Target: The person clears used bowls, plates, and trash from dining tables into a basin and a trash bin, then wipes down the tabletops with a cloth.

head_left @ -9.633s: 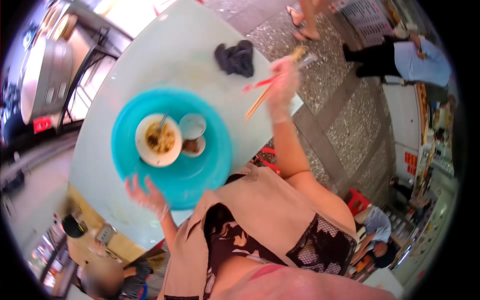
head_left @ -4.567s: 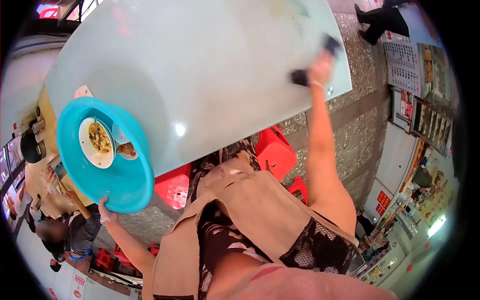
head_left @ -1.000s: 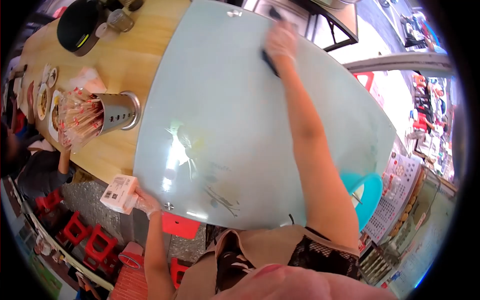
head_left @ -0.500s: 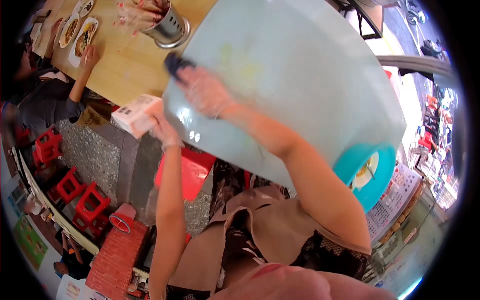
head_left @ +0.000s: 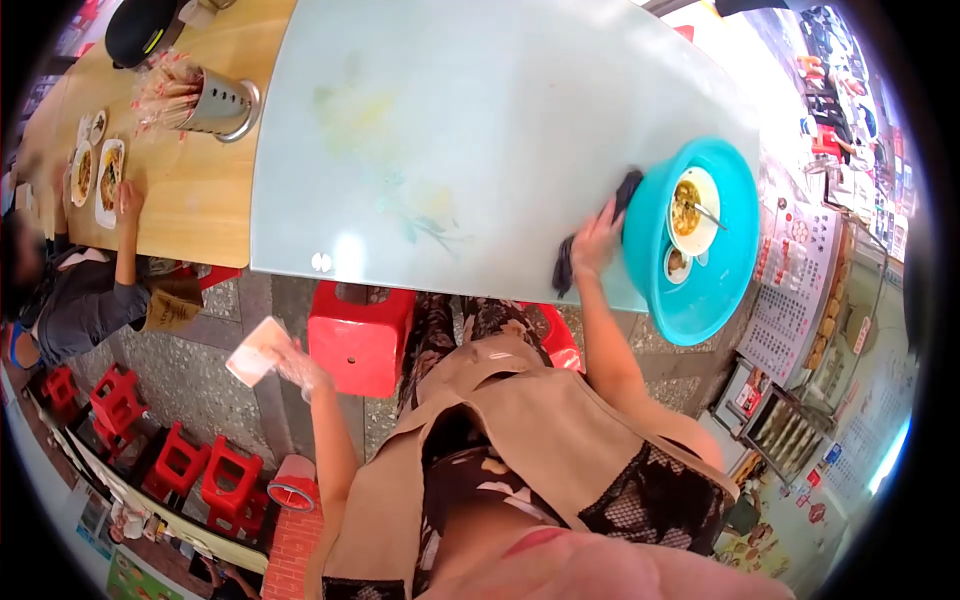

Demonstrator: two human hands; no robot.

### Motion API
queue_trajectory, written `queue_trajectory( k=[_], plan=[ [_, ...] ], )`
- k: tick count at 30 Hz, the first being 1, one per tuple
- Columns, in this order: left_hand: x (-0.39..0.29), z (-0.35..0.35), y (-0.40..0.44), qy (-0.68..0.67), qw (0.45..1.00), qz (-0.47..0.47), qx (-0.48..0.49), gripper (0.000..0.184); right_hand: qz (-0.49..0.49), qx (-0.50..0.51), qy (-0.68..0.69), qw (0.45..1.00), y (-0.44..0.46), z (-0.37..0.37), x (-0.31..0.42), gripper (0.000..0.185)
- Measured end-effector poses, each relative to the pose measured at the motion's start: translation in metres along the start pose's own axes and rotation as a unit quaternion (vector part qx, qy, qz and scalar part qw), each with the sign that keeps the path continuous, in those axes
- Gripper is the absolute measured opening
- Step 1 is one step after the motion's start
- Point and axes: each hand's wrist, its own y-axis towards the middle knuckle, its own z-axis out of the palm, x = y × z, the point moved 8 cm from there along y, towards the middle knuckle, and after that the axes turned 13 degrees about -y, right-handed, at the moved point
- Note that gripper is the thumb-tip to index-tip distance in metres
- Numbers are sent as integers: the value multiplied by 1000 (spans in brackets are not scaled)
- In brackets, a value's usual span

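Note:
My gloved left hand (head_left: 300, 368) grips a small pale tissue packet (head_left: 257, 351) over the floor, off the front edge of the table. On the glass-topped table (head_left: 500, 130), my right hand (head_left: 597, 243) presses on a dark cloth (head_left: 627, 192), fingers closed on it. Just right of that hand is a turquoise basin (head_left: 690, 315), at the table's right end. Inside the basin are a white bowl (head_left: 693, 212) with leftover food and a spoon, and a smaller dish (head_left: 677, 265) with brown scraps.
A wooden table (head_left: 215, 190) adjoins on the left, bearing a metal chopstick holder (head_left: 222, 104) and plates of food (head_left: 109, 183). Another person (head_left: 85, 305) sits there. Red stools (head_left: 362, 340) stand below the table edge and at lower left. A menu sheet (head_left: 790, 290) is at right.
My right hand and the cloth have moved from the table's left edge to the right, beside the basin. My left hand still holds the packet, now lower and clear of the table.

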Motion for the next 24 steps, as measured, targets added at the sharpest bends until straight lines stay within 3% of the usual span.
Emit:
queue_trajectory(
  k=[2, 3, 4, 5, 6, 7, 8, 11, 12, 13, 15, 17, 19, 20, 22, 24],
  plan=[
    [12, -10, -16, -2, 999, -54, -4, 65, 35, -84, -21, 996, 59, 8, 17, 48],
    [20, -14, -27, -7, 995, -103, -14, 64, 13, -172, -141, 975, 97, 20, 32, 42],
    [20, -16, -35, -7, 995, -101, -14, 64, -15, -203, -166, 965, 132, 20, 64, 32],
    [21, -14, -44, -27, 995, -101, 1, 62, -50, -99, -227, 968, 177, 47, 93, 24],
    [24, -13, -50, -49, 994, -101, 13, 60, -52, -100, -223, 968, 206, 56, 123, 24],
    [31, -19, -55, -50, 994, -100, 10, 60, -189, -187, -168, 949, 214, 52, 177, 24],
    [35, -28, -58, -42, 997, -66, 9, 60, -320, -267, -108, 903, 200, 41, 221, 25],
    [77, -69, -51, -65, 997, -47, 10, 59, -492, -152, 16, 857, 112, 40, 322, 36],
    [88, -80, -49, -101, 993, -56, 14, 58, -504, -55, 48, 861, 69, 30, 349, 38],
    [80, -81, -57, -101, 993, -54, 4, 58, -558, -79, 85, 822, 27, 31, 373, 38],
    [60, -74, -74, -131, 986, -81, -66, 56, -629, 16, 91, 772, -58, 21, 418, 39],
    [60, -83, -68, -139, 988, -48, -44, 55, -713, 92, 69, 691, -148, 19, 445, 41],
    [40, -75, -71, -155, 987, -30, -17, 55, -765, 4, 174, 620, -228, 16, 433, 43],
    [33, -77, -67, -154, 988, -23, -20, 55, -781, 68, 148, 603, -250, 17, 420, 48],
    [17, -76, -61, -172, 982, -9, 81, 55, -779, 93, 173, 596, -258, 10, 380, 50],
    [11, -84, -53, -146, 988, 7, 59, 53, -752, 126, 84, 642, -236, 4, 329, 47]
  ],
)
